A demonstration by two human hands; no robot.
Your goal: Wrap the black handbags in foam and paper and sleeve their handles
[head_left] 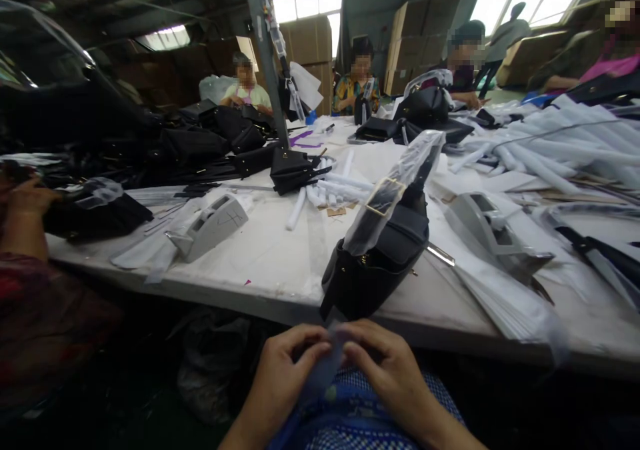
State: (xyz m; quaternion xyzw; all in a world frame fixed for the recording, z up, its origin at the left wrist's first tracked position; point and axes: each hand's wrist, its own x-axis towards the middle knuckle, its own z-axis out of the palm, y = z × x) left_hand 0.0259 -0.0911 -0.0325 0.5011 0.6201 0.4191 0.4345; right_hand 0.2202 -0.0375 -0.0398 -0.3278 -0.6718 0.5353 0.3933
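Observation:
My left hand (287,363) and my right hand (383,363) meet over my lap, just below the table edge. Both pinch a thin clear piece of film (327,363) between fingers and thumbs. Directly above them a black handbag (377,260) leans at the front edge of the white table (280,257). Its strap with a gold buckle (385,197) is wrapped in clear plastic and sticks up to the right.
A grey tape dispenser (213,227) sits left of the bag, another (493,233) to its right. White paper rolls (545,150) and black bags (200,143) crowd the far table. A neighbour's hand (25,200) rests at left; several people sit across.

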